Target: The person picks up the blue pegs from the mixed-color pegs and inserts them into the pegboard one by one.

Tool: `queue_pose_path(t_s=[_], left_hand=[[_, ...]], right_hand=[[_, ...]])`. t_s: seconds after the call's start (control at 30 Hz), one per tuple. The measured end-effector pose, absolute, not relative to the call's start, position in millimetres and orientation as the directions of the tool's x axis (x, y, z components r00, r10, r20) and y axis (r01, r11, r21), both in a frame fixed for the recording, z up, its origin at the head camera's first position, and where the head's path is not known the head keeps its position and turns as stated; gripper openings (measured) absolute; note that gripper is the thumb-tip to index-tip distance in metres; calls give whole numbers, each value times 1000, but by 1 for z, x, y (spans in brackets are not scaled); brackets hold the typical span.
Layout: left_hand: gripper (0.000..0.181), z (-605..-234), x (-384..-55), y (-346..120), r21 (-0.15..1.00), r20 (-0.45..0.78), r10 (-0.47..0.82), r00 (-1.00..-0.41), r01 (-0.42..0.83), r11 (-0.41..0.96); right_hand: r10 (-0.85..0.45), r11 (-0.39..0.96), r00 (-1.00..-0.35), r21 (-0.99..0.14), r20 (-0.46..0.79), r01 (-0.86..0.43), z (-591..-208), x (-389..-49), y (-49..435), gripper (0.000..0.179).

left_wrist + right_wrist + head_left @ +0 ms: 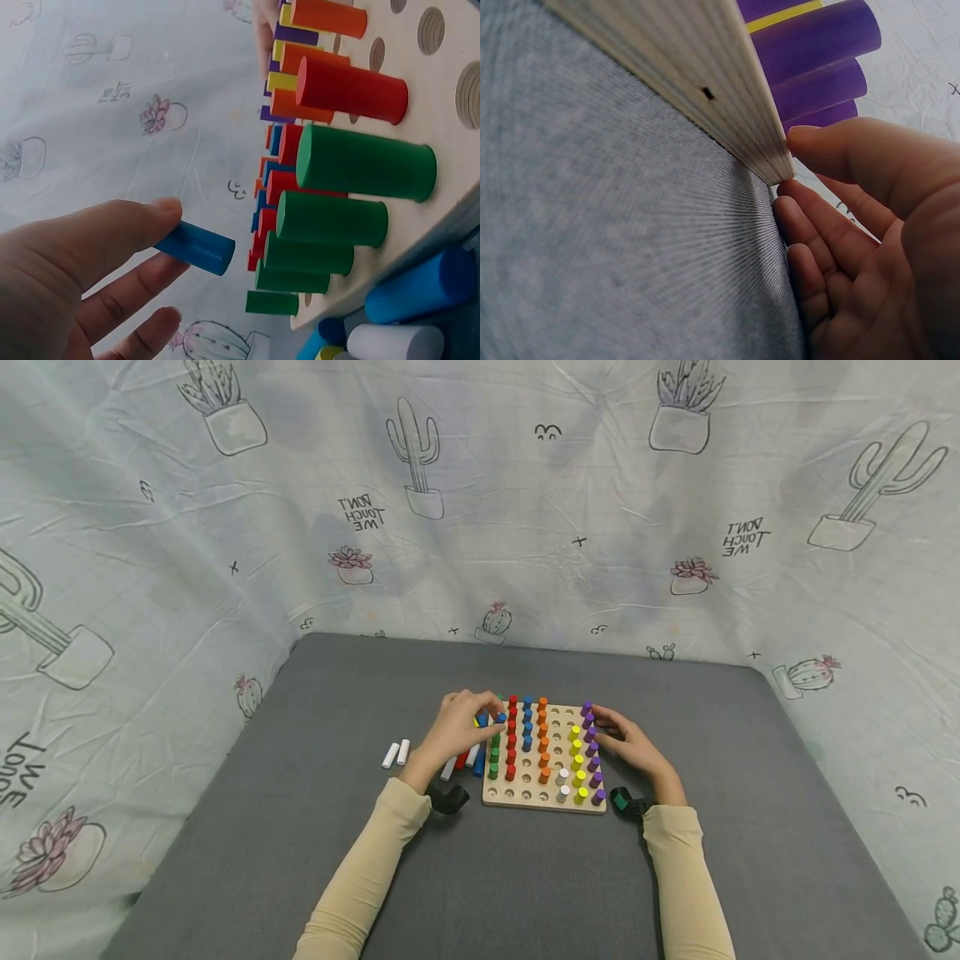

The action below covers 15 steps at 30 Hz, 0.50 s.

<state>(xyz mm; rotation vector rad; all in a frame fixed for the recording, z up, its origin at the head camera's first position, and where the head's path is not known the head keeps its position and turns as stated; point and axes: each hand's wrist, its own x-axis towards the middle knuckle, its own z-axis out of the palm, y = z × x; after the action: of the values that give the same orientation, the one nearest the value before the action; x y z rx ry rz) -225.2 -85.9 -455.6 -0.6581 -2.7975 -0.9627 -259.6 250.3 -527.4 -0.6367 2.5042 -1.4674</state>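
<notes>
A blue peg (199, 247) is pinched between the thumb and fingers of my left hand (461, 727). That hand is over the left side of a wooden pegboard (540, 804), close to the row of green pegs (367, 161). Rows of red pegs (512, 742), blue pegs (527, 727) and orange pegs (543, 745) stand upright beside them. At the board's right edge, my right hand (630, 743) holds the wood near its far corner, thumb by the purple pegs (817, 49) and fingers low against the side.
Loose pegs, including a blue peg (478, 764) and a white peg (448, 768), lie against the board's left side. Two white pegs (397, 754) lie farther left on the grey table (517, 893). Yellow pegs (577, 762) and two white ones stand toward the board's right.
</notes>
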Motion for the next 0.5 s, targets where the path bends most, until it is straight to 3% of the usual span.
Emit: queue_pose_path(t_s=[0.5], left_hand=[[20,-457,-222,-77,616,216,408,-887,448,648]], right_hand=[[-460,428,-885,-854,74,-294,-491,-240,236,51]])
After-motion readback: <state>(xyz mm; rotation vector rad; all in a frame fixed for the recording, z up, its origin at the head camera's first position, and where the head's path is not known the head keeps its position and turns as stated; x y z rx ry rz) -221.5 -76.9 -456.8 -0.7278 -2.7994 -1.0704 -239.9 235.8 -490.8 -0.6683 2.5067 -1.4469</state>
